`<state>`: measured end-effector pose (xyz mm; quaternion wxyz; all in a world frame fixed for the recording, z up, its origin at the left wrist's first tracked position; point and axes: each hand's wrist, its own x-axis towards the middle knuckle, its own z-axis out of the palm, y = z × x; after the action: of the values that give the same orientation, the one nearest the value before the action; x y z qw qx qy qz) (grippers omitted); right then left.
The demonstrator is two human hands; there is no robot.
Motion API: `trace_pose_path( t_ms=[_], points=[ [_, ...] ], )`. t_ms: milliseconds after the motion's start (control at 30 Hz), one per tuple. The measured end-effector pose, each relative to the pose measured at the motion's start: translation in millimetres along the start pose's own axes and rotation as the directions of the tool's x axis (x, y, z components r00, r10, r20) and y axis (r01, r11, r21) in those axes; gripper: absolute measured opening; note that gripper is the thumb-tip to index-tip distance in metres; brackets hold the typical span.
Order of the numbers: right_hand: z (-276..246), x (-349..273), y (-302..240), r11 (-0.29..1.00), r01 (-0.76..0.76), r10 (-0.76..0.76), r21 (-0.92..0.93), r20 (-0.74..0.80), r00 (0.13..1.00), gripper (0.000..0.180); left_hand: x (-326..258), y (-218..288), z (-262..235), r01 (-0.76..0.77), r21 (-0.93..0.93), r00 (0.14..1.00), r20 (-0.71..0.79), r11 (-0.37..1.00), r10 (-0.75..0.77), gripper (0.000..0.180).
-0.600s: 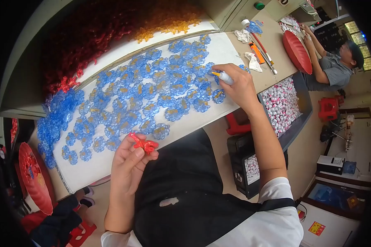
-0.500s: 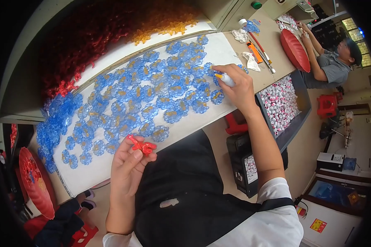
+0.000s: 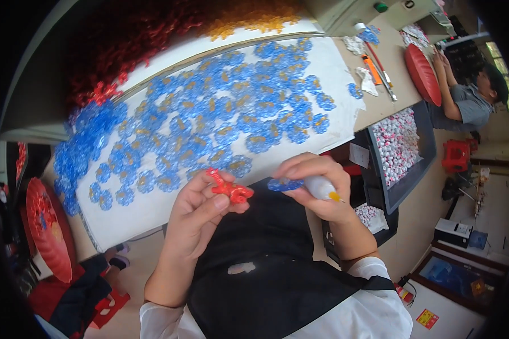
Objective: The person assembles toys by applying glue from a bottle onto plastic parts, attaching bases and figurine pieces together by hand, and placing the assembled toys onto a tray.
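Note:
Between the thumb and fingers of my left hand (image 3: pixel 195 217) is a small red plastic piece (image 3: pixel 232 191) with stubby, branching ends. Close by on its right, my right hand (image 3: pixel 338 210) pinches a translucent blue flower-shaped piece (image 3: pixel 284 185) at its fingertips. A white squeeze bottle (image 3: pixel 319 187) with a yellow-orange tip rests in the same hand, its tip turned away from the red piece. The two plastic pieces are apart, held over my black apron. Beyond them, many blue flower pieces (image 3: pixel 226 134) with yellowish centres lie spread on a white sheet (image 3: pixel 110 234).
Red pieces (image 3: pixel 104 85) and amber pieces (image 3: pixel 254 21) are heaped behind the sheet. A blue heap (image 3: pixel 82 152) lies at left, near a red basin (image 3: pixel 51 243). At right are an orange tool (image 3: pixel 372 69), a dark bin (image 3: pixel 424 141) of white-pink pieces, and a seated co-worker (image 3: pixel 472 107).
My right hand has come back from the sheet's far right toward my left hand, now with a blue flower piece besides the bottle. The left hand has shifted slightly right with the red piece.

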<state>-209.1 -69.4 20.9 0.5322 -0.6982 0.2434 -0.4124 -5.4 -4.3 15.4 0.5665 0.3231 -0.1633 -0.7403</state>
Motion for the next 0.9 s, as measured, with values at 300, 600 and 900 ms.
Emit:
trace_pose_path(
  t_ms=[300, 600, 900],
  points=[
    [9, -2, -11, 0.990, 0.108, -0.100, -0.085, 0.097, 0.990, 0.022, -9, -2, 0, 0.128, 0.063, 0.988, 0.079, 0.990, -0.133, 0.026],
    [11, 2, -11, 0.947, 0.265, -0.226, -0.181, 0.212, 0.951, 0.018, -12, 1, -2, 0.192, 0.049, 0.968, 0.156, 0.980, -0.197, 0.018],
    [20, 0, -16, 0.952, 0.177, -0.152, -0.248, 0.116, 0.982, 0.027, -11, 2, 0, 0.147, 0.116, 0.984, 0.084, 0.982, -0.157, 0.022]
  ],
)
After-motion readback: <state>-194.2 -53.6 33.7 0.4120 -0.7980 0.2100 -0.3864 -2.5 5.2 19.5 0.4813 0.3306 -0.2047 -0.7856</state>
